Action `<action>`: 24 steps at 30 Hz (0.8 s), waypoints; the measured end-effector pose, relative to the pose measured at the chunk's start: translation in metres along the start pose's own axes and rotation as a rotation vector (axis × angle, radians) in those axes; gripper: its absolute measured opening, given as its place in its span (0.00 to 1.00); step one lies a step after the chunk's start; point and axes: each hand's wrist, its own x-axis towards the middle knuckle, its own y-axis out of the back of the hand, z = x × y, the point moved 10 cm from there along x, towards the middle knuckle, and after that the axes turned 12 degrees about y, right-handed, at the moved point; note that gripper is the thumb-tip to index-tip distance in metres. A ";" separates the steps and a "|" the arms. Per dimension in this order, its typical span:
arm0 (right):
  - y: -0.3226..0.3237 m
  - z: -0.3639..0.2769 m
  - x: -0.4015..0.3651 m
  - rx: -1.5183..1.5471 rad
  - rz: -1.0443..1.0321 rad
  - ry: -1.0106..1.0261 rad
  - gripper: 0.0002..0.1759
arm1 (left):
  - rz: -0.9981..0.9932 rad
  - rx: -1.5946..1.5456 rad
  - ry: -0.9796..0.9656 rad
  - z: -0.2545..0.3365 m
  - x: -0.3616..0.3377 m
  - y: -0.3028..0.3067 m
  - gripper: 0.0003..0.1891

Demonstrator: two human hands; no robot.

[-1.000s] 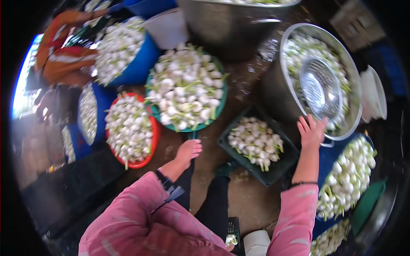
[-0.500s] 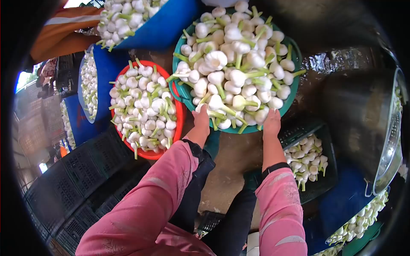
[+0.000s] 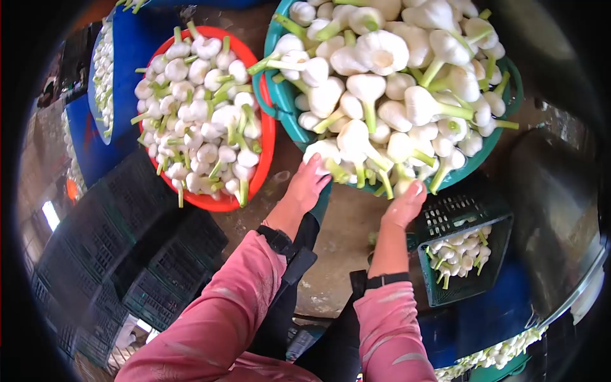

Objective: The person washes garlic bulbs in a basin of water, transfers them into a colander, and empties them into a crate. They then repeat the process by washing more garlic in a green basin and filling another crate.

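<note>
A green tub (image 3: 289,127) heaped with white garlic bulbs (image 3: 366,89) fills the upper middle of the head view. At its near left edge is my left hand (image 3: 307,184), thumb and fingers against a garlic bulb at the rim. My right hand (image 3: 406,202) is at the near edge further right, fingers bent and touching the lowest bulbs. The fingertips of both hands are partly hidden, so a grip on bulb or rim cannot be made out. Left of the green tub stands a red tub (image 3: 270,146), also full of garlic with green stems.
A dark crate (image 3: 433,280) holding garlic stands at the right, near a large dark metal vessel (image 3: 541,204). Stacked black crates (image 3: 95,235) stand at the left. Blue containers (image 3: 137,70) with garlic are at the upper left, with more garlic (image 3: 503,350) at the lower right.
The green tub looks larger and closer, and its far side has left the view. The red tub appears further left and higher. My right hand has come lower, and both hands now lie nearer the bulbs.
</note>
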 end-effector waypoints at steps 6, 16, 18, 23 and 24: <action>-0.032 0.025 0.027 0.740 -0.543 -0.541 0.21 | -0.147 0.102 0.267 -0.004 0.024 -0.012 0.33; -0.029 0.030 0.039 0.303 -0.527 -0.416 0.30 | -0.119 0.042 -0.009 -0.013 0.008 -0.046 0.34; -0.032 0.025 0.041 0.181 -0.605 -0.242 0.31 | -0.114 0.106 -0.074 -0.010 0.005 -0.050 0.33; -0.048 0.020 0.016 0.789 -0.482 -0.496 0.29 | -0.111 0.154 -0.131 -0.001 0.003 -0.055 0.31; -0.054 0.023 0.017 0.796 -0.498 -0.545 0.28 | -0.086 0.159 -0.095 -0.002 0.003 -0.054 0.31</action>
